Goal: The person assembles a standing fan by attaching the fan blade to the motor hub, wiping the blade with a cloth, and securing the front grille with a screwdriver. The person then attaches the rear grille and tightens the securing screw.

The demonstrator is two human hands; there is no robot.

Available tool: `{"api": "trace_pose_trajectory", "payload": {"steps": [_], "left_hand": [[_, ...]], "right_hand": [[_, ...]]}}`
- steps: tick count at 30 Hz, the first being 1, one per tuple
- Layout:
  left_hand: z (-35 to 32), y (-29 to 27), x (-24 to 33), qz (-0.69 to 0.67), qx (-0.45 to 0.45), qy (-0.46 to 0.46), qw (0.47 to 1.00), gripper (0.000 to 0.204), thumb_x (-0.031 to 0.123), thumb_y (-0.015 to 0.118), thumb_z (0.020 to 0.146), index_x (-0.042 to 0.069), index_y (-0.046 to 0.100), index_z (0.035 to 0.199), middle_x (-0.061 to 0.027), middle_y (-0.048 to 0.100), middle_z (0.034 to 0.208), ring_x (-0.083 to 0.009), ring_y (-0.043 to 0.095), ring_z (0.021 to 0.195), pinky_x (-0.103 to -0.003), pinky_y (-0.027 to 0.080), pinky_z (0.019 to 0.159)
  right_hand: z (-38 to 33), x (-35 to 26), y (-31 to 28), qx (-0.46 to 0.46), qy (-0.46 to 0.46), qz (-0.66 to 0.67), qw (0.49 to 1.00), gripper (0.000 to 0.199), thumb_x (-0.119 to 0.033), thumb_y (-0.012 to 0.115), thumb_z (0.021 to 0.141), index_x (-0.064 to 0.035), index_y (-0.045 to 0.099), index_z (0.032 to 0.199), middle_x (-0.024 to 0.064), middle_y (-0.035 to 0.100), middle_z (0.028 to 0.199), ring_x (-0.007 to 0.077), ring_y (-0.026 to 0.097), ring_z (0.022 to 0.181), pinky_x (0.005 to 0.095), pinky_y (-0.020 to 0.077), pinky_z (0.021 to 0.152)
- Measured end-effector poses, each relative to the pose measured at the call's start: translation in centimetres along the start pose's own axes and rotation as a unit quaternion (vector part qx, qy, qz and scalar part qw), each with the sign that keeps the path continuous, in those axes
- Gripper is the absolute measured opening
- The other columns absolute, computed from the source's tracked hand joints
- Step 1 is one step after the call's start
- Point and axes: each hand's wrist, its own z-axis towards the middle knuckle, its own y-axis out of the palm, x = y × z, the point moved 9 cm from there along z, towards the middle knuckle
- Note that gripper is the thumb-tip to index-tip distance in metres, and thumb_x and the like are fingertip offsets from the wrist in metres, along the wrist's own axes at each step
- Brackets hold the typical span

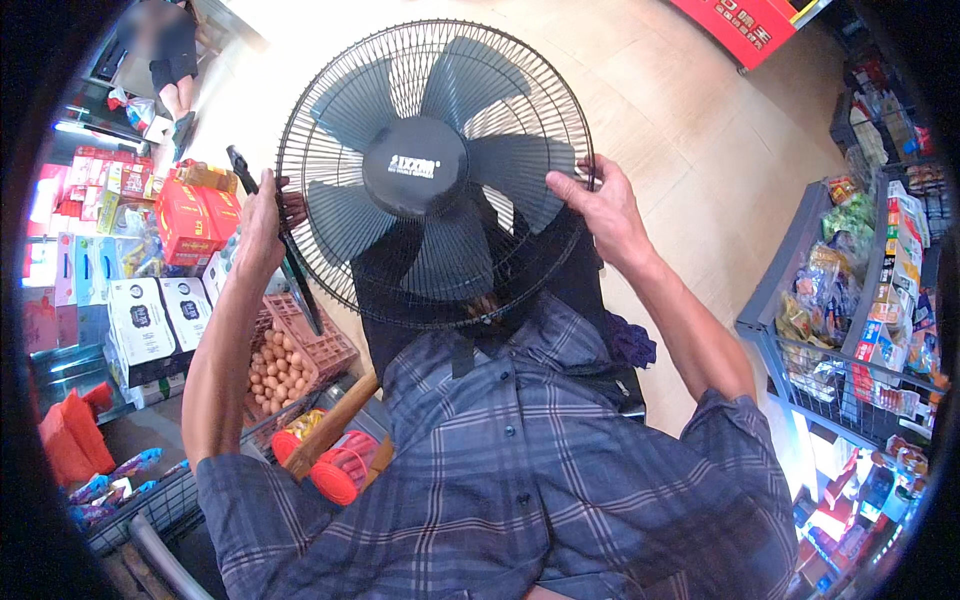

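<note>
Hands on the fan guard: keeping the grille square

Plaid grey-blue shirt sleeves fill the near field, and both forearms rise from them to a round black wire-grille fan head with dark blue-grey blades (435, 170), held upright in front of the chest, at twelve o'clock from the person. The right hand (600, 205) grips the guard's rim at three o'clock, fingers (568, 185) curled over the wires. The left hand (262, 215) is closed at nine o'clock on the rim, with a dark slim tool handle (240, 165) pinned in the same grip. Opposed holds like these look best for keeping the grille level; I judge even pressure on both sides matters, fingertips clear of the blades. Beyond, at eight o'clock, sits a pink plastic crate of brown eggs (285, 365).
</note>
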Motion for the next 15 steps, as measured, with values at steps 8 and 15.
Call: {"api": "trace_pose_trajectory", "payload": {"steps": [8, 15], "left_hand": [[-0.2, 2.9, -1.9, 0.022, -0.017, -0.001, 1.000, 0.046, 0.045, 0.041, 0.103, 0.002, 0.057, 0.108, -0.0072, 0.061, 0.081, -0.0151, 0.058, 0.069, -0.030, 0.051, 0.068], [-1.3, 4.5, -1.4, 0.029, -0.044, 0.006, 0.999, 0.060, 0.048, 0.041, 0.102, -0.007, 0.050, 0.126, -0.0156, 0.063, 0.098, -0.0227, 0.062, 0.090, -0.034, 0.051, 0.083]], "right_hand": [[-6.1, 2.9, -0.3, 0.047, 0.036, 0.047, 0.997, 0.070, -0.023, 0.079, 0.082, 0.0118, 0.039, 0.127, 0.0194, 0.060, 0.115, 0.0208, 0.060, 0.104, 0.0314, 0.0492, 0.092], [-5.5, 2.6, -2.4, 0.036, 0.054, 0.064, 0.996, 0.067, -0.021, 0.079, 0.082, 0.0113, 0.041, 0.128, 0.0170, 0.060, 0.114, 0.0203, 0.061, 0.102, 0.0312, 0.0499, 0.091]]}}
